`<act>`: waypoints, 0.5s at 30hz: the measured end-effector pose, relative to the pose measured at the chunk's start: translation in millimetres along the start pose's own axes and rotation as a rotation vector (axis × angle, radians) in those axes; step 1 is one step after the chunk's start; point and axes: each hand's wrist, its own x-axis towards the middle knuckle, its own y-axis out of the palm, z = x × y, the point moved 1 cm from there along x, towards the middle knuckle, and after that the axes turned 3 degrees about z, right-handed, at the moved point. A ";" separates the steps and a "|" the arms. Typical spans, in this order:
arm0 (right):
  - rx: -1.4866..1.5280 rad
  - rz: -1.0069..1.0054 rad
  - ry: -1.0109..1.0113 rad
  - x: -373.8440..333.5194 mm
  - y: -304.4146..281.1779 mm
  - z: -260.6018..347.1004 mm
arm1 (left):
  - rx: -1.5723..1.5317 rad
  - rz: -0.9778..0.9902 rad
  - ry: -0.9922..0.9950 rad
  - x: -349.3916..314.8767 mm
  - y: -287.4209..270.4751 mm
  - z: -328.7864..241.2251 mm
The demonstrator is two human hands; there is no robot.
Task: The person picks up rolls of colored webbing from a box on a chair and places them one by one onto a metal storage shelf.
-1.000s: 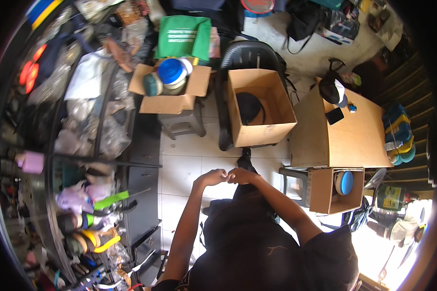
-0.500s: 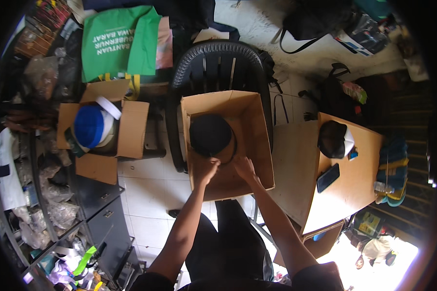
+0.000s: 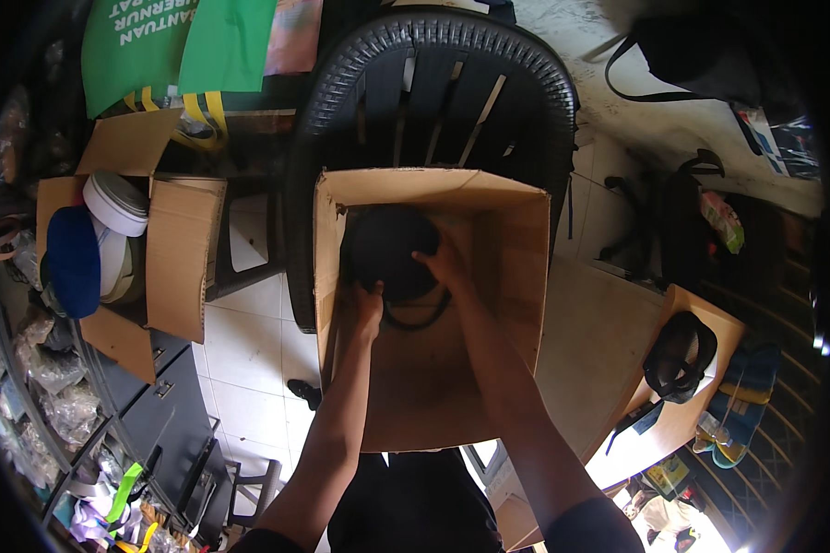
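Down in the brown cardboard box [image 3: 512,240] rests a dark cap [image 3: 387,241], its rounded crown facing up and a curved dark band showing below it. My left hand [image 3: 367,309] grips the cap's lower left edge, thumb on top. On its right side, my right hand [image 3: 445,263] is closed with the thumb pressed on the crown; the fingers underneath are hidden. Both forearms reach in over the box's near side.
The box sits on a black woven-edged chair [image 3: 558,69]. To the left, an open carton [image 3: 183,258] holds several caps, including a blue one [image 3: 72,263]. At right, a wooden table [image 3: 715,323] bears a black-and-white cap [image 3: 681,358] and a phone [image 3: 634,417]. A green bag [image 3: 221,46] lies far left.
My view has come closer to the box. Both hands have moved from just below the cap onto its edges, the right one going up along its right side.
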 end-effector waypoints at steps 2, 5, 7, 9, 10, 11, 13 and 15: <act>-0.049 -0.079 0.051 4.6 10.0 -6.7 | 0.050 -0.049 -0.041 -3.1 5.3 -5.9; -0.136 -0.102 0.117 15.0 11.0 -5.1 | 0.080 -0.123 -0.062 0.9 2.7 -3.2; -0.175 -0.034 0.128 16.0 11.3 1.8 | 0.055 -0.160 -0.048 5.8 -2.6 8.8; -0.145 -0.018 0.129 15.8 12.9 -0.2 | 0.150 -0.246 -0.022 3.5 -3.1 10.3; -0.148 -0.007 0.119 14.5 16.8 0.6 | 0.178 -0.284 -0.012 4.2 -4.6 9.5; -0.161 -0.091 0.061 11.1 18.8 -14.5 | 0.037 -0.285 -0.031 -10.5 1.8 -7.1; -0.180 -0.194 0.000 17.8 15.0 -49.9 | -0.111 -0.273 -0.037 -15.8 10.4 -17.6; -0.052 -0.120 -0.050 26.5 7.6 -85.8 | 0.047 -0.220 0.063 -2.9 16.8 -9.6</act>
